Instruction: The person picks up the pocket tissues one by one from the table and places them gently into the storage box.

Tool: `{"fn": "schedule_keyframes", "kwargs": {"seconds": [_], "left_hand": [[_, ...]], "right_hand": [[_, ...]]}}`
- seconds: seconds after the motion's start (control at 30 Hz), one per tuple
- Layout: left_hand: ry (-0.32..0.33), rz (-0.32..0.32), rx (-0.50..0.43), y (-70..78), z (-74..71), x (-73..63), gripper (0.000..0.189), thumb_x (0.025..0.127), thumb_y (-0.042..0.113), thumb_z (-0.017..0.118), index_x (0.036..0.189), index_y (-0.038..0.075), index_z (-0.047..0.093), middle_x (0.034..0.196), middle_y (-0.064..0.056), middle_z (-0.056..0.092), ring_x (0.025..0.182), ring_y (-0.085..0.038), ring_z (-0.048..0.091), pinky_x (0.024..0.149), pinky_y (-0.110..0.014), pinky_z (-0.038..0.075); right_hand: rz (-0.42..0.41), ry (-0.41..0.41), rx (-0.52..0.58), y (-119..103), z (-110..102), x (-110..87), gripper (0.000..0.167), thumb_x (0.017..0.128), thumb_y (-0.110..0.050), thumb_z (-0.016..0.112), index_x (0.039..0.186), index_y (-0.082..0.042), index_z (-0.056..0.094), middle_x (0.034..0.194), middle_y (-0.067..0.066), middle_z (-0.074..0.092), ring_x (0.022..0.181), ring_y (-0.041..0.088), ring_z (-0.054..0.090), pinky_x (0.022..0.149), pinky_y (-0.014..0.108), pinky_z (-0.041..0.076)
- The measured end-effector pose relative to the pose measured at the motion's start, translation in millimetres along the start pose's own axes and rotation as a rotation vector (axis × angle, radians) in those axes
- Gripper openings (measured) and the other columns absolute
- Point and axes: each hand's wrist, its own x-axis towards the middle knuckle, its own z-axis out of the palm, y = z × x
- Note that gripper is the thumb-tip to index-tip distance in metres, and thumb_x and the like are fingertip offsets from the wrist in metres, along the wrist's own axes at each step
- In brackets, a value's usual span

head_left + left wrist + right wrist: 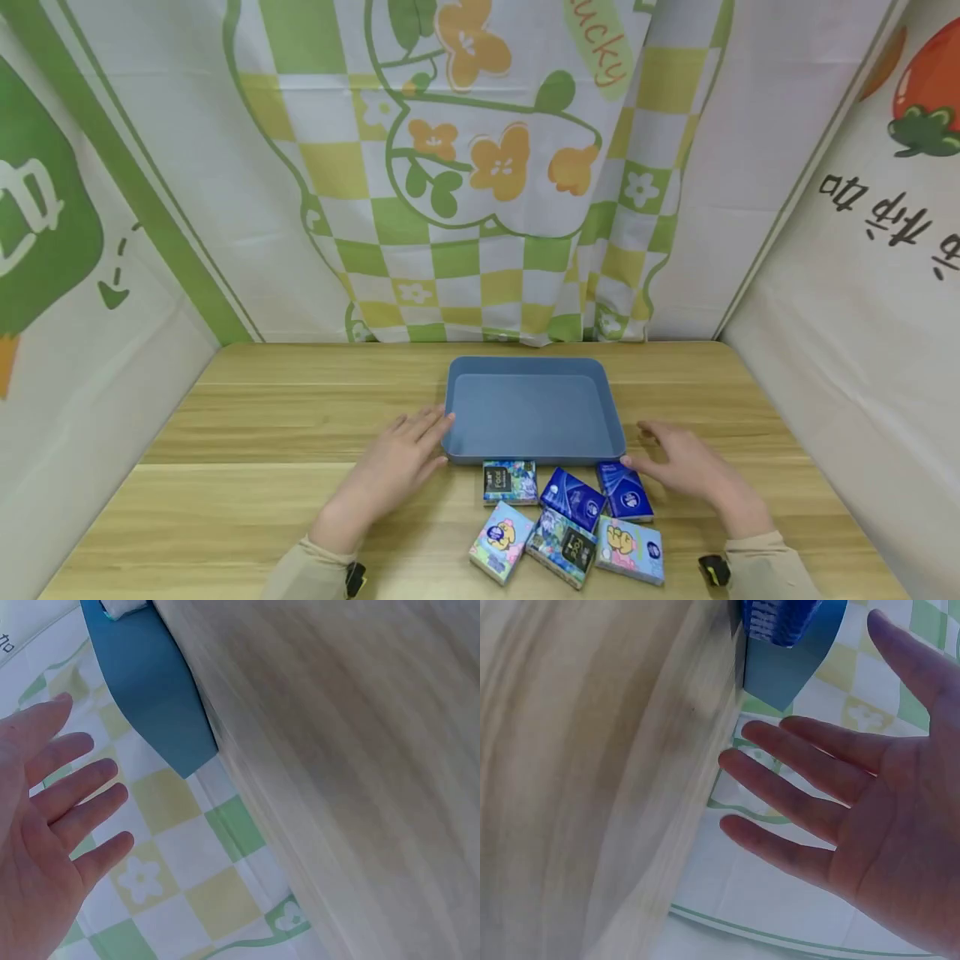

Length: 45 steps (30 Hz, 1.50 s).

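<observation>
Evidently, the step in hand is a preparatory or steadying one at the blue-grey tray (534,417), which sits toward the far side of the surface (300,417). The left hand (397,458) lies at its left wall, grip wide, fingers extended, holding nothing. The right hand (686,467) is likewise wide and unladen, its thumb by the near right corner; firm contact cannot be confirmed for either. Six packets, all outside the tray, lie along its near side: two dark blue packets (572,498), two floral packets (510,482) and two pastel packets (631,550). In the inspector's judgement, shifting the tray calls for both grips to narrow onto its walls; loading it calls for one hand to pinch a packet by its edges.
</observation>
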Motion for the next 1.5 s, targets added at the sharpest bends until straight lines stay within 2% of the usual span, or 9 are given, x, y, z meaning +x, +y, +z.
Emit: {"fn": "schedule_keyframes", "kwargs": {"seconds": [0.3, 0.57, 0.9, 1.1, 1.37, 1.5], "left_hand": [[-0.012, 0.046, 0.015, 5.1, -1.8, -3.7, 0.049, 0.090, 0.028, 0.063, 0.133, 0.006, 0.053, 0.139, -0.012, 0.052, 0.126, -0.029, 0.052, 0.107, -0.050, 0.041], [-0.027, 0.077, 0.013, 8.0, 0.0, -7.9, 0.046, 0.091, 0.027, 0.063, 0.131, 0.008, 0.056, 0.135, -0.010, 0.056, 0.123, -0.028, 0.055, 0.105, -0.050, 0.043], [-0.004, 0.121, 0.014, 8.0, 3.0, -10.6, 0.039, 0.090, 0.023, 0.064, 0.125, 0.006, 0.061, 0.129, -0.012, 0.060, 0.118, -0.029, 0.058, 0.103, -0.046, 0.047], [-0.017, 0.129, 0.032, 7.9, 3.2, -10.5, 0.038, 0.091, 0.022, 0.062, 0.124, 0.005, 0.061, 0.128, -0.012, 0.061, 0.118, -0.028, 0.059, 0.103, -0.044, 0.047], [-0.035, 0.140, 0.047, 9.0, 1.6, -9.8, 0.036, 0.092, 0.023, 0.060, 0.123, 0.004, 0.062, 0.126, -0.012, 0.062, 0.118, -0.027, 0.059, 0.105, -0.042, 0.046], [-0.040, 0.140, 0.039, 9.3, 1.7, -9.5, 0.035, 0.092, 0.022, 0.060, 0.122, 0.003, 0.063, 0.125, -0.012, 0.063, 0.117, -0.027, 0.059, 0.104, -0.043, 0.047]], "right_hand": [[-0.015, -0.056, 0.072, -3.9, 4.0, -1.5, 0.072, 0.082, -0.051, 0.067, 0.124, 0.006, 0.054, 0.110, 0.016, 0.065, 0.098, 0.030, 0.063, 0.087, 0.047, 0.055], [-0.033, -0.088, 0.085, -4.8, 6.3, -1.9, 0.067, 0.081, -0.047, 0.070, 0.119, 0.006, 0.058, 0.106, 0.015, 0.066, 0.091, 0.026, 0.064, 0.081, 0.043, 0.057], [-0.031, -0.098, 0.034, -4.9, 9.4, -1.2, 0.065, 0.077, -0.048, 0.073, 0.115, 0.003, 0.061, 0.102, 0.010, 0.066, 0.091, 0.023, 0.063, 0.079, 0.040, 0.057], [-0.039, -0.137, 0.025, -7.5, 9.0, -0.5, 0.064, 0.076, -0.049, 0.073, 0.113, 0.001, 0.062, 0.094, 0.004, 0.065, 0.083, 0.015, 0.059, 0.073, 0.033, 0.054], [-0.033, -0.209, 0.073, -11.2, 7.3, 1.4, 0.061, 0.076, -0.044, 0.076, 0.112, 0.002, 0.061, 0.096, 0.006, 0.065, 0.086, 0.018, 0.060, 0.074, 0.036, 0.056], [0.026, -0.227, 0.132, -11.9, 8.4, 2.9, 0.061, 0.073, -0.037, 0.080, 0.113, 0.005, 0.060, 0.097, 0.007, 0.065, 0.088, 0.020, 0.061, 0.077, 0.039, 0.056]]}}
